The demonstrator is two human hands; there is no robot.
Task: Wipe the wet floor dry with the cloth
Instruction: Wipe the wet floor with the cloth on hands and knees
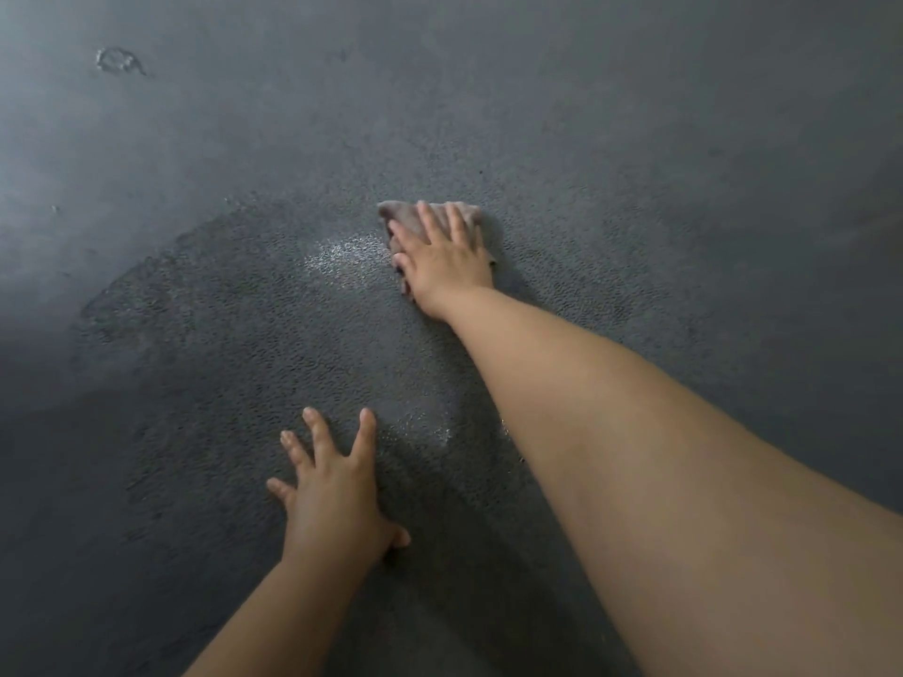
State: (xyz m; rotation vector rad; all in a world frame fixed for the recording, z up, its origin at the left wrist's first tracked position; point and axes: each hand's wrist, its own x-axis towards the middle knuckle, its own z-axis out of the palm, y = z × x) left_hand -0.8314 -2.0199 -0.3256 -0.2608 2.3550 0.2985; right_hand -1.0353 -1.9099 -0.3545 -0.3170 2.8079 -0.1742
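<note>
A person's right hand [442, 266] presses flat on a cloth [430, 222] at the far middle of a dark grey floor [684, 139], the arm reaching out from the near right corner. The grip is wide: 4 straight, spread fingers lie on top of the cloth rather than curling around it, and the fabric shows beyond the fingertips on the far side and along the left edge of the palm. The cloth is a small, crumpled, pale pinkish-grey piece, mostly covered by the hand.

The left hand [332, 495] rests open on the floor in the near middle, fingers splayed, holding nothing, well apart from the cloth.

A broad wet patch [234, 334] darkens the floor between and to the left of the 2 hands, its surface pebbled with droplets and its curved edge running along the far left. A bright glint [342, 259] of water sits just left of the cloth, and a fainter one [420, 427] lies near the right forearm. Beyond the patch the floor looks smoother and paler, with a small ring-shaped mark [119, 61] at the far left. Open floor extends on every side of the cloth.
</note>
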